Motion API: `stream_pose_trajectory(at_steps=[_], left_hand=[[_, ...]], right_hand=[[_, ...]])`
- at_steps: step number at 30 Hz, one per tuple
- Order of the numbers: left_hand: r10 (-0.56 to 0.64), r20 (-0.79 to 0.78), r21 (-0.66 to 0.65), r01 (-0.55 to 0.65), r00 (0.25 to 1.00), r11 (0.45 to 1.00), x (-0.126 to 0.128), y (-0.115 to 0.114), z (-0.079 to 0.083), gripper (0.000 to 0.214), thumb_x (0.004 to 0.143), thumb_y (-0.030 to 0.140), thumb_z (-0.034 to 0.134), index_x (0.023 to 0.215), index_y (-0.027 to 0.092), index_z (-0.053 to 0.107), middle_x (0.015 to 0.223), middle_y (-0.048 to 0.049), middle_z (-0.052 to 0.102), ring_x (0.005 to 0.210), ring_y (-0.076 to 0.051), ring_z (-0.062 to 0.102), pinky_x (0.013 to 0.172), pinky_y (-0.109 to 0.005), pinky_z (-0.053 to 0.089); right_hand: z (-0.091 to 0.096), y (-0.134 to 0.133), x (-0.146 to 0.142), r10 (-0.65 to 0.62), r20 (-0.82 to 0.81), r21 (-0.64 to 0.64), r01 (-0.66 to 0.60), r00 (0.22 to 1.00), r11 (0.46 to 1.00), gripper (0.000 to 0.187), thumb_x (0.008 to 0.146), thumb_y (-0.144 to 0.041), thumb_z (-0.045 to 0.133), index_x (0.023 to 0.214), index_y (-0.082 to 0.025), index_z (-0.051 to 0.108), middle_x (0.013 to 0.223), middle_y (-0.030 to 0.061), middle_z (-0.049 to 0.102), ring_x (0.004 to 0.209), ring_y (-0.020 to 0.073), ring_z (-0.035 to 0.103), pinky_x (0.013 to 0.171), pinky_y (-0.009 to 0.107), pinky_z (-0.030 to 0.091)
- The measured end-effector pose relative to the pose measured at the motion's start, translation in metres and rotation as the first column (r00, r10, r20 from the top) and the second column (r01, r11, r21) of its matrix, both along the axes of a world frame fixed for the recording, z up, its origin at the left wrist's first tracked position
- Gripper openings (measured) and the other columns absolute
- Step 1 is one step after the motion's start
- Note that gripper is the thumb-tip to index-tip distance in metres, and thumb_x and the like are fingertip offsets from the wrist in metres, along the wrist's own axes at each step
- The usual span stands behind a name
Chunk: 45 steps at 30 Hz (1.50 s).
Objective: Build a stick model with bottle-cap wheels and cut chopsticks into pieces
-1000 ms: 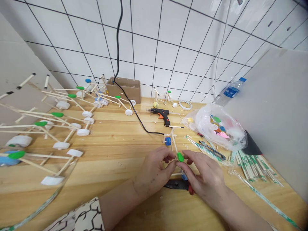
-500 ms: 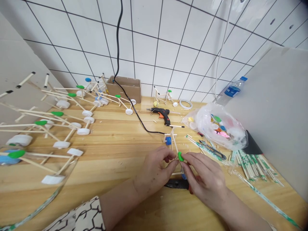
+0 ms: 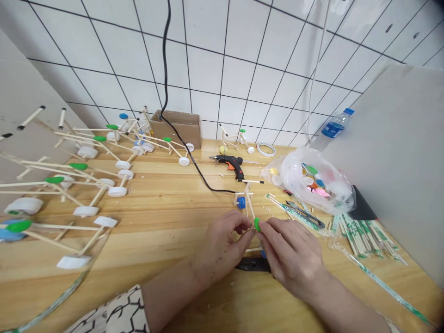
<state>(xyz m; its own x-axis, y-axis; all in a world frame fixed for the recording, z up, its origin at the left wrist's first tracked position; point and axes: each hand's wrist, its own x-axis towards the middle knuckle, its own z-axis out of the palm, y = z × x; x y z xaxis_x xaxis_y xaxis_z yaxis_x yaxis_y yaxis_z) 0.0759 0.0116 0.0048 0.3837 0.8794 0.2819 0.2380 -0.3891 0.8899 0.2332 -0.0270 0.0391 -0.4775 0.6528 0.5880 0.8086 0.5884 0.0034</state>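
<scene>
A small tricycle model of pale wooden sticks (image 3: 251, 206) stands in front of me, with a black-tipped handlebar stick across its far end. Its blue wheel (image 3: 241, 202) shows at the far side; another blue piece peeks out beneath my right hand (image 3: 294, 254). That hand pinches a green seat piece (image 3: 257, 225) on the model between thumb and fingers. My left hand (image 3: 222, 245) is closed at the sticks just left of the green piece, its fingertips partly hiding the joint. A black tool (image 3: 253, 264) lies under the hands, partly covered.
Several similar stick models (image 3: 86, 210) stand on the left. A hot glue gun (image 3: 232, 164), cardboard box (image 3: 180, 129) and tape ring (image 3: 266, 149) lie behind. On the right are a bag of caps (image 3: 312, 180), a utility knife (image 3: 305, 215), packaged chopsticks (image 3: 364, 236) and a bottle (image 3: 335, 129).
The whole view shifts slightly left. Both hands keep their hold on the model and the green piece; the tool's red part is now hidden by the right hand.
</scene>
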Motion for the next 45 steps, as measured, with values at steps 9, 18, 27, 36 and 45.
stream_pose_trajectory(at_steps=[9,18,27,36,45], left_hand=[[-0.007,-0.006,0.005,0.007,1.000,1.000,-0.0005,0.0003,0.0008,0.010,0.080,0.019,0.053,0.071,0.017,0.057,0.068,0.0007,0.057,0.066,-0.012,0.054,0.063,-0.023,0.044],[-0.026,0.007,0.001,0.026,1.000,1.000,-0.0013,0.0001,0.0025,0.011,0.080,0.018,0.052,0.070,0.017,0.056,0.067,0.0005,0.056,0.066,-0.012,0.053,0.063,-0.024,0.044],[-0.033,0.009,-0.011,0.033,0.999,0.999,-0.0015,-0.0001,0.0032,0.012,0.081,0.019,0.051,0.071,0.017,0.057,0.067,0.0003,0.056,0.067,-0.012,0.054,0.063,-0.023,0.044],[-0.037,0.008,-0.015,0.037,0.999,0.999,-0.0014,-0.0002,0.0023,0.011,0.081,0.020,0.051,0.072,0.017,0.057,0.068,-0.0001,0.056,0.067,-0.013,0.054,0.064,-0.024,0.044],[-0.036,0.002,-0.012,0.036,0.999,0.999,-0.0010,-0.0003,0.0011,0.011,0.081,0.019,0.051,0.073,0.017,0.057,0.069,-0.0001,0.056,0.068,-0.013,0.054,0.064,-0.023,0.043]], right_hand=[[-0.0015,-0.0013,0.0015,-0.043,0.143,0.080,0.031,0.989,0.996,0.021,0.080,-0.012,0.055,0.101,-0.011,0.060,0.083,0.0108,0.065,0.071,0.0191,0.058,0.062,0.032,0.045],[-0.0026,-0.0026,-0.0003,-0.054,0.192,0.131,0.029,0.980,0.991,0.022,0.080,-0.011,0.052,0.101,-0.009,0.059,0.082,0.0119,0.063,0.071,0.0209,0.058,0.061,0.034,0.045],[-0.0026,-0.0021,-0.0009,-0.053,0.198,0.121,0.029,0.979,0.992,0.022,0.079,-0.010,0.053,0.100,-0.008,0.059,0.081,0.0125,0.063,0.072,0.0214,0.057,0.060,0.034,0.044],[0.0001,-0.0015,-0.0035,-0.050,0.178,0.143,0.024,0.983,0.989,0.018,0.079,-0.012,0.056,0.096,-0.009,0.061,0.077,0.0109,0.063,0.070,0.0207,0.058,0.061,0.034,0.045],[0.0037,-0.0024,-0.0031,-0.022,0.117,0.129,0.007,0.993,0.992,0.019,0.078,-0.011,0.059,0.097,-0.009,0.060,0.079,0.0109,0.064,0.070,0.0196,0.058,0.060,0.032,0.046]])
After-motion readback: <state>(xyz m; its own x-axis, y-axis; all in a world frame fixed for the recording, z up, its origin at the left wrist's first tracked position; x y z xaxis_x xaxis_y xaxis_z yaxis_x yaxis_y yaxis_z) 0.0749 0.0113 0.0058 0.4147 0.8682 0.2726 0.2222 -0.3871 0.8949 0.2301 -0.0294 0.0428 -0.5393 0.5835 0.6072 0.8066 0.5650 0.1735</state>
